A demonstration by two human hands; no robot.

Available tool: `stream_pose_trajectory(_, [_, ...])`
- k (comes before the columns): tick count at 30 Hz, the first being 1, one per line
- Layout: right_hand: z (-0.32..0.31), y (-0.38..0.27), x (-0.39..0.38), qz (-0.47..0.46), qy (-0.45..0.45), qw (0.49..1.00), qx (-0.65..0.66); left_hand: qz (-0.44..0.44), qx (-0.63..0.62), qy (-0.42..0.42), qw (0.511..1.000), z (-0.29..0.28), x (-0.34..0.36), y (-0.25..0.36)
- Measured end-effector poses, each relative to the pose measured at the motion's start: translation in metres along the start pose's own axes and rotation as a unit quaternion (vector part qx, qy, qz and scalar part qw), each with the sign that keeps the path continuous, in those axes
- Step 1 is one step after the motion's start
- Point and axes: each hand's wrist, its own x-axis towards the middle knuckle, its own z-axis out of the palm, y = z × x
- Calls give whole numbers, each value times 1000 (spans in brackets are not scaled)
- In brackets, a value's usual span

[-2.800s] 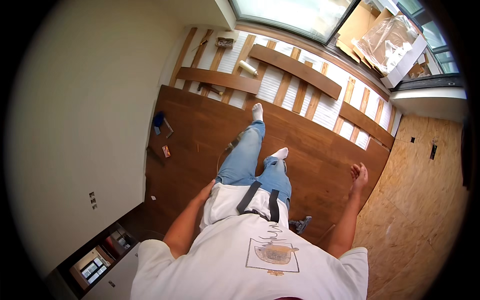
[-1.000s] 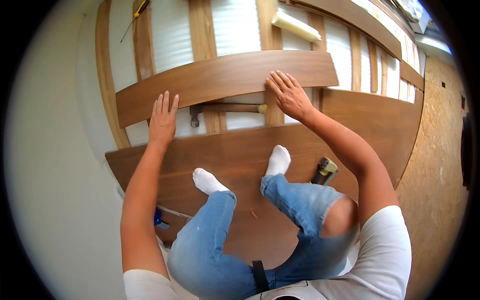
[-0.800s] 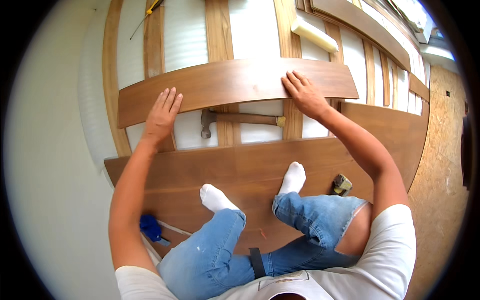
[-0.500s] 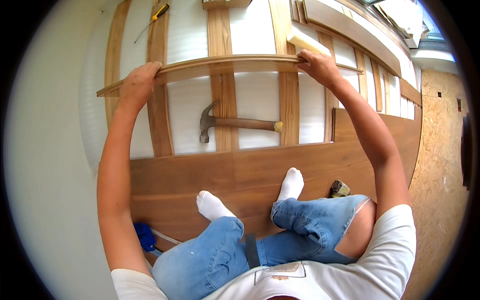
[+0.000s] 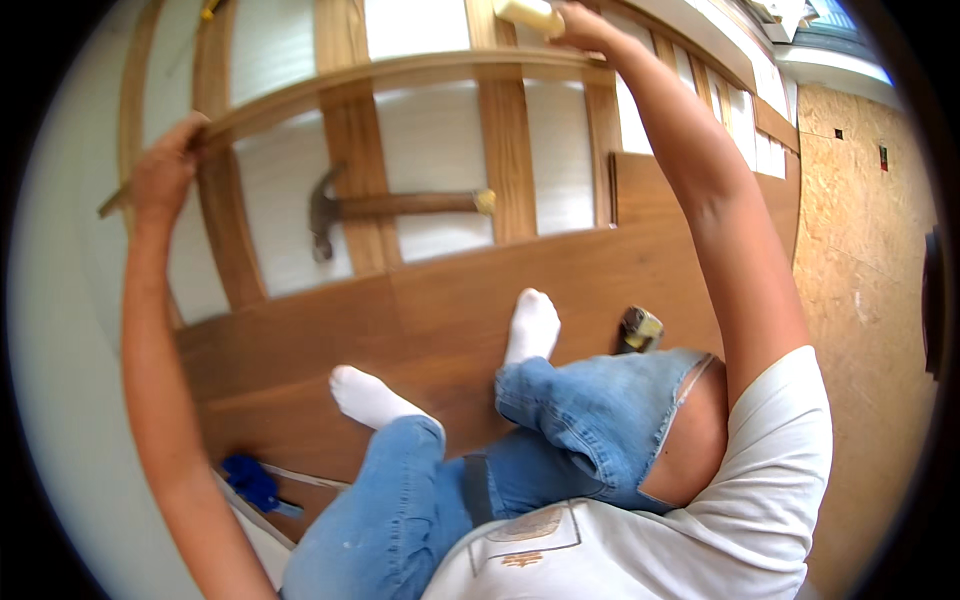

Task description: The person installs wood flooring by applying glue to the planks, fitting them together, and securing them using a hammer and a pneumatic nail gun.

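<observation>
My left hand (image 5: pixel 168 170) is closed around the left end of a long, narrow wooden floorboard (image 5: pixel 420 70), which is held on edge across the wooden strips. Beyond the board's right part, my right hand (image 5: pixel 585 28) has its fingers at the end of a cream-coloured, bottle-shaped thing (image 5: pixel 528 15) and looks closed on it. Blur makes its exact kind hard to tell. A claw hammer (image 5: pixel 405 205) with a wooden handle lies across the strips and white foam, between the board and my feet.
Laid brown flooring (image 5: pixel 450 290) lies under my socked feet. A black and yellow tool (image 5: pixel 638 328) rests by my right knee; a blue object (image 5: pixel 250 482) is at lower left. Stacked boards lie at upper right, beside a chipboard floor (image 5: pixel 860 250). A pale wall (image 5: pixel 60 300) stands left.
My right hand has let go of the floorboard and reached past it to the cream bottle-shaped thing. My left hand keeps its hold. The whole view has shifted, moving the scene left and up.
</observation>
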Motion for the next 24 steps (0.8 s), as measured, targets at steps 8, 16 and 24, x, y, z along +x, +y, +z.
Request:
stream_pose_trajectory(8, [12, 5, 8, 37, 52, 995, -79, 46, 34, 36, 998, -11, -22, 20])
stream_pose_trajectory(16, [-11, -42, -27, -68, 176, 979, 79, 61, 98, 27, 993, -5, -27, 15])
stream_pose_trajectory(24, [-111, -100, -124, -145, 151, 665, 717, 53, 55, 32, 997, -9, -11, 27])
